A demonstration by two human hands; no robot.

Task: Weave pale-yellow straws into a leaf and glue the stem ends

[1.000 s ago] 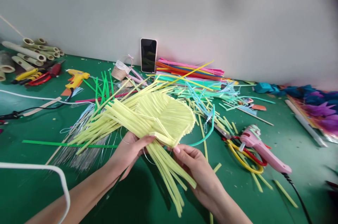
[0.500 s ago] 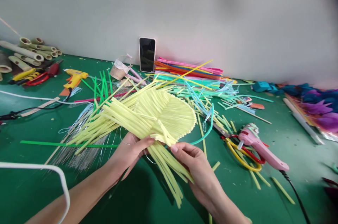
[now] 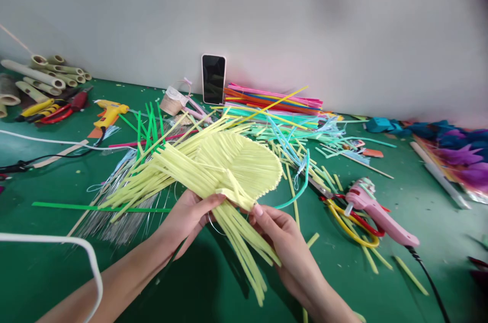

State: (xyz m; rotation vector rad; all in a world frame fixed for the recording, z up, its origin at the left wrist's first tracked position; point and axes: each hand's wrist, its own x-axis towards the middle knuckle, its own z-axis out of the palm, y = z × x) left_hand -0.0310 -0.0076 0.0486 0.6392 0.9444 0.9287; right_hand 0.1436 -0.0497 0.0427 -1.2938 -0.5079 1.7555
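A pale yellow-green leaf shape [image 3: 242, 163] made of side-by-side chenille stems is held over the table, its rounded, scalloped edge facing right. My left hand [image 3: 196, 214] is closed on the leaf's lower left, the thumb on top and the other fingers underneath. At the lower edge, my right hand [image 3: 272, 224] pinches the end of the stems folded across the leaf. Loose stem ends [image 3: 244, 249] hang down between the two hands. A thin wire loop shows by my left fingers. The fingers under the piece are partly hidden.
Behind lie bundled coloured chenille stems [image 3: 274, 99] and an upright phone [image 3: 213, 79]. On the right are yellow-and-red-handled scissors [image 3: 348, 221] and a pink glue gun [image 3: 381, 211]. At left are a yellow glue gun [image 3: 110, 112], pliers [image 3: 64, 109], bamboo tubes [image 3: 49, 79] and metal wires [image 3: 118, 224].
My right thumb and fingers have shifted slightly to the right, and the folded stem end now lies lower and flatter. The left hand keeps its hold. The whole view has shifted slightly.
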